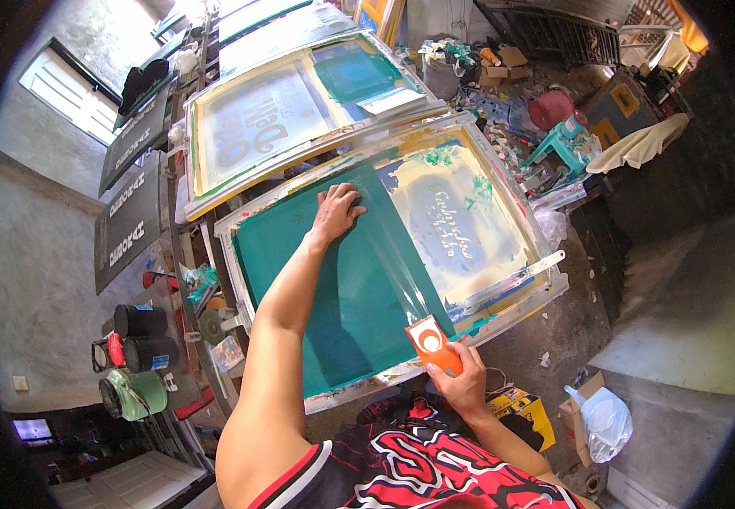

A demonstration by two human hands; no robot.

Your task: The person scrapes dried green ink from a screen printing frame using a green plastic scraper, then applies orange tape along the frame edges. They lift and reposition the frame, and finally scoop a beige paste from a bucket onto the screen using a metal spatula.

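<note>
Orange and white, the flat dispenser (437,349) sits gripped in my right hand (462,383), and a clear strip (404,293) runs from it over the green panel (367,267) toward my left hand (339,212), its fingers curled on that panel, pinching something or not, I cannot tell. Over my feed, a white stick (546,265) crosses the screen frame (516,195) rightward of my right hand, a second frame (191,157) crowds beyond the left, and a yellow box (530,414) stands below the right.
</note>
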